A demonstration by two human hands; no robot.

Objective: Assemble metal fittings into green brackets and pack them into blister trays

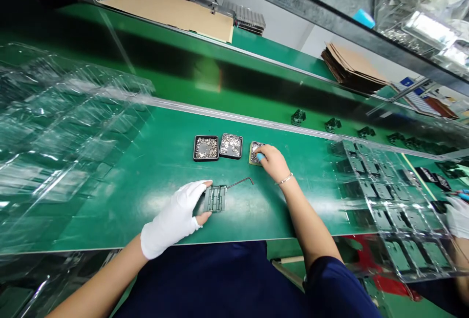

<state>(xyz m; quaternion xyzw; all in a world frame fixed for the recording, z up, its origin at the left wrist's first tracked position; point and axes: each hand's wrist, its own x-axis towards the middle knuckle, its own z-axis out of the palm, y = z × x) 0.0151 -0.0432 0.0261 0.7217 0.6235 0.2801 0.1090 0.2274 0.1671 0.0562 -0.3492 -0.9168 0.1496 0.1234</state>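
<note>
Green frame part [215, 199] flat on the green bench [146, 171], gloved left hand [176, 218] pinching its near edge with thumb and finger, bare right hand [271, 160] with a blue fingertip cover, fingers curled, digging into the rightmost small tray of metal bits [254, 152], two more black trays [218, 146] just left, bent wire hook [240, 181] touching the frame, clear blister trays [384, 205] off to the right

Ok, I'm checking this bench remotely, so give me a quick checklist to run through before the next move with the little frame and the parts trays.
1. Left hand steadies the dark frame part flat on the green mat: ok.
2. Right hand is at the third small tray: ok.
3. A piece is pinched in the right fingers: cannot tell.
4. The two black trays hold metal pieces: ok.
5. Bent wire tool lies beside the frame part: ok.
6. Clear compartment tray sits to the right, dark parts in it: ok.
</note>
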